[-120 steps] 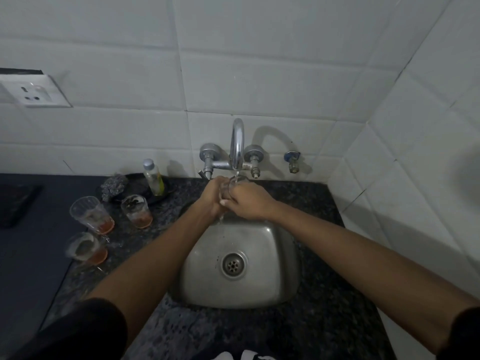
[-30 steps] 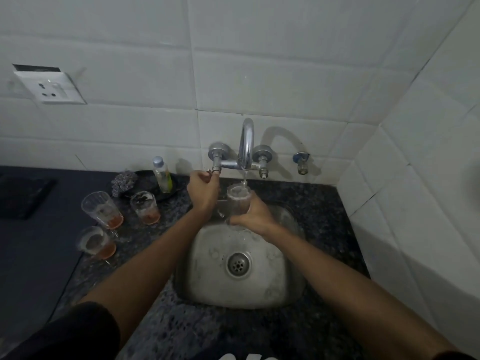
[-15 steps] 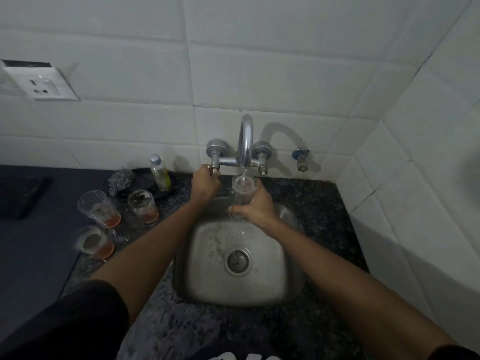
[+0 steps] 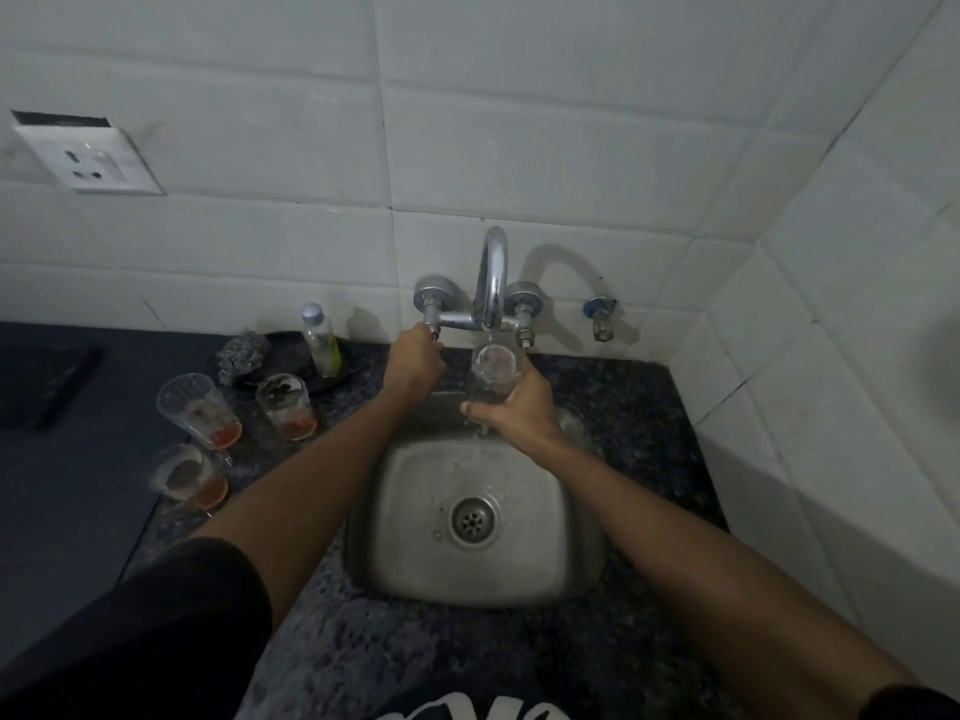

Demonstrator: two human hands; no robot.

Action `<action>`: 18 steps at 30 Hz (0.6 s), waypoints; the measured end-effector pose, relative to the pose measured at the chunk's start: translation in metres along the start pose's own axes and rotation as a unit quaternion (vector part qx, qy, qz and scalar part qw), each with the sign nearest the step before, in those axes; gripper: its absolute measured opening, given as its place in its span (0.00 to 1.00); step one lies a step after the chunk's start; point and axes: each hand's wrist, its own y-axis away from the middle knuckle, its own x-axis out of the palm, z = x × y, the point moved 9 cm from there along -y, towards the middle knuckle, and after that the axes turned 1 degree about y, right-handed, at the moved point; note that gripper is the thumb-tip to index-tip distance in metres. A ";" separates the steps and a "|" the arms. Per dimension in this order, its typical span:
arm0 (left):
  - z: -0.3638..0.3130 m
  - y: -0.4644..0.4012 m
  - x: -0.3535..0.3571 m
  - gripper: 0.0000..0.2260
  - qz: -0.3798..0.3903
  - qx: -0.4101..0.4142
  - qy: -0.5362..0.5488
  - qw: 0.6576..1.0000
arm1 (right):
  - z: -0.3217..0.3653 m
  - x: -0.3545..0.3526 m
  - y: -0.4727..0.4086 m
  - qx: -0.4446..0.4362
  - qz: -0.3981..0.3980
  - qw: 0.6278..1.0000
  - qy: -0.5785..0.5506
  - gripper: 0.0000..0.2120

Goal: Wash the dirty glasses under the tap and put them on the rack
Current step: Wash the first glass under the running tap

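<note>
Steel square sink basin [image 4: 524, 574] nearest. At 12 o'clock above it, right hand [image 4: 511, 410] fingers wrap the clear rinsed glass [image 4: 493, 374], mouth up under the chrome tap spout [image 4: 492, 283]. Left hand [image 4: 413, 363] fingers pinch the valve stem at 11. Keep the glass centred, upright; turn gently. Three stained glasses [image 4: 200, 410] wait on the surface at 9.

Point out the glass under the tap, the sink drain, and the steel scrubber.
glass [image 4: 493, 374]: head view, on its clear side wall.
sink drain [image 4: 474, 521]: head view, on the strainer's centre.
steel scrubber [image 4: 241, 354]: head view, on its middle.
</note>
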 end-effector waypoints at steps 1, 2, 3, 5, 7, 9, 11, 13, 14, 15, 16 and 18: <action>0.000 0.000 0.000 0.08 0.001 -0.001 -0.001 1.000 | 0.001 -0.001 0.000 -0.003 -0.008 1.000 0.003 0.34; 0.000 0.001 -0.001 0.08 -0.001 -0.001 0.000 1.000 | 0.003 -0.002 0.000 -0.007 -0.014 1.000 0.009 0.33; 0.000 0.001 -0.001 0.08 -0.002 0.000 0.000 1.000 | 0.004 -0.002 -0.001 -0.009 -0.018 1.000 0.013 0.33; -0.001 0.002 -0.002 0.08 -0.003 0.003 -0.005 1.000 | 0.006 -0.004 -0.002 -0.014 -0.021 1.000 0.019 0.33; -0.003 0.003 -0.004 0.08 0.001 0.007 -0.015 1.000 | 0.007 -0.005 -0.003 -0.017 -0.024 0.999 0.027 0.33; -0.003 0.004 -0.006 0.09 0.005 0.006 -0.018 1.000 | 0.007 -0.006 -0.003 -0.018 -0.029 0.999 0.031 0.33; -0.001 0.007 -0.008 0.08 0.008 0.012 -0.024 1.000 | 0.007 -0.007 -0.002 -0.022 -0.033 0.999 0.027 0.33; 0.003 0.014 -0.008 0.09 0.007 0.021 -0.026 0.999 | 0.006 -0.007 -0.001 -0.024 -0.034 0.999 0.026 0.33; 0.006 0.020 -0.006 0.09 0.008 0.023 -0.024 0.999 | 0.005 -0.008 0.000 -0.022 -0.033 0.999 0.031 0.33; 0.011 0.026 -0.004 0.10 0.012 0.021 -0.026 0.999 | 0.004 -0.008 0.000 -0.019 -0.033 0.999 0.038 0.32; 0.015 0.033 -0.001 0.12 0.019 0.021 -0.032 0.999 | 0.002 -0.007 0.001 -0.015 -0.032 0.998 0.043 0.32; 0.021 0.046 0.007 0.15 0.042 0.028 -0.044 0.998 | -0.004 -0.008 0.002 -0.004 -0.036 0.998 0.046 0.32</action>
